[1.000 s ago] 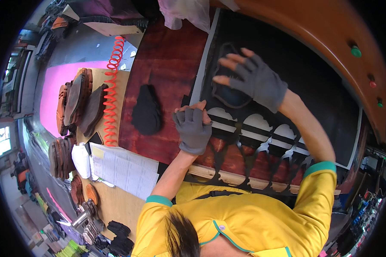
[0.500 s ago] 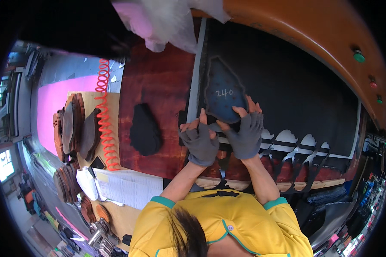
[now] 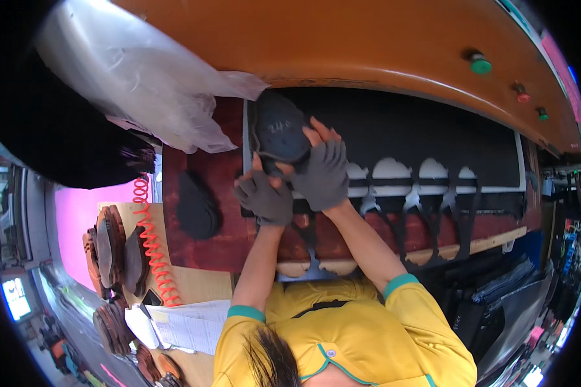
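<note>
A dark blue, sole-shaped cutting die [image 3: 274,122] with a raised rim and white chalk marks lies over the left end of a black sheet [image 3: 432,132]. Both my hands wear grey fingerless gloves. My left hand [image 3: 265,197] has its bare fingertips at the die's lower left rim, the fingers partly curled. My right hand [image 3: 323,168] grips the lower right side, its fingers over the rim. Along the sheet's near edge, sole-end cut-outs leave thin black strips hanging down. To the left, a stack of black sole-shaped pieces [image 3: 198,208] rests on the red-brown board [image 3: 232,248].
An orange machine beam [image 3: 368,45] with green and red buttons spans the far side. Clear plastic sheeting [image 3: 155,84] hangs at the upper left. Left of the board are a red coiled hose [image 3: 152,245], brown soles [image 3: 110,251] and papers [image 3: 190,326]. Black material [image 3: 478,309] is piled at right.
My view has tilted, bringing more of the orange beam and plastic sheeting in and shifting the scene left. Both hands stay at the die's near end.
</note>
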Demonstrator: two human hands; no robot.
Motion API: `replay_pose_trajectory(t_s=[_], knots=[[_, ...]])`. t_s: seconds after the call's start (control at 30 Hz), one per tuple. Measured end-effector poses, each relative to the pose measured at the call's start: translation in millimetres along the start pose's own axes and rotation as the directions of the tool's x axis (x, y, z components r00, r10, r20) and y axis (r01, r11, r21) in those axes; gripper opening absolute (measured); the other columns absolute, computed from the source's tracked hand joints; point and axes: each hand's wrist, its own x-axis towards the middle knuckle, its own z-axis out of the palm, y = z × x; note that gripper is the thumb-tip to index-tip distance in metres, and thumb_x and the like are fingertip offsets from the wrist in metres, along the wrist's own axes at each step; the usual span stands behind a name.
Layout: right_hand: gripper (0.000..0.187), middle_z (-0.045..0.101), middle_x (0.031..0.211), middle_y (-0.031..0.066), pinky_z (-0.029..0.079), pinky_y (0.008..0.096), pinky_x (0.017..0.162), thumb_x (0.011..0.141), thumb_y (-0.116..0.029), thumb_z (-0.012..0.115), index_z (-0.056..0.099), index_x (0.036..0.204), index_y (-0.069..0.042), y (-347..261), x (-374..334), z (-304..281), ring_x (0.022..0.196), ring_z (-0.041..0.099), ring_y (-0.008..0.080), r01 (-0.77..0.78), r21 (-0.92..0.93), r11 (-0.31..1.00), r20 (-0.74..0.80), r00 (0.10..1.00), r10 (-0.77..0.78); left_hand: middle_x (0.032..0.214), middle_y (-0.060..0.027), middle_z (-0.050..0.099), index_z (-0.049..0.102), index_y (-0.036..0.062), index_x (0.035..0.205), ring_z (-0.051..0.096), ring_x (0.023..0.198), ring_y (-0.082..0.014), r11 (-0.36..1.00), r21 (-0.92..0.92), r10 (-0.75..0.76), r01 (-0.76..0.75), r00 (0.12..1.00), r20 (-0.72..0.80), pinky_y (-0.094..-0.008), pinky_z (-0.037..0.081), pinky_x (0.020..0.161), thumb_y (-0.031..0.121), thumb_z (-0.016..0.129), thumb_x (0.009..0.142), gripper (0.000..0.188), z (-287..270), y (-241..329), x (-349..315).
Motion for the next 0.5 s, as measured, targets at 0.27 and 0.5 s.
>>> replay_pose_trajectory(t_s=[0.27,0.5], knots=[[0.101,0.033,0.150,0.0267,0.018,0.0580,0.117,0.077,-0.047,0.079,0.028,0.148,0.003,68.2,24.3,-71.8,0.143,0.028,0.0428,-0.155,-0.063,0.986,-0.203,0.969,0.139,0.115,-0.0185,0.055,0.055,0.0032,0.127,0.052,0.107,-0.0393,0.990,-0.119,0.084,-0.081,0.996,0.025,-0.0545,0.039,0.097,0.016,0.062,0.086,0.044,-40.0,38.6,11.4],[0.092,0.028,0.148,0.0342,0.021,0.0538,0.116,0.092,-0.048,0.062,0.017,0.150,0.008,206.1,151.1,-164.1,0.139,0.029,0.0457,-0.110,-0.890,0.442,-0.288,0.888,-0.359,0.098,-0.0122,0.058,0.062,0.0068,0.101,0.056,0.093,-0.0331,0.910,-0.346,0.337,-0.229,0.895,0.294,-0.0499,0.043,0.088,0.021,0.067,0.084,0.023,-36.2,69.0,-49.6]])
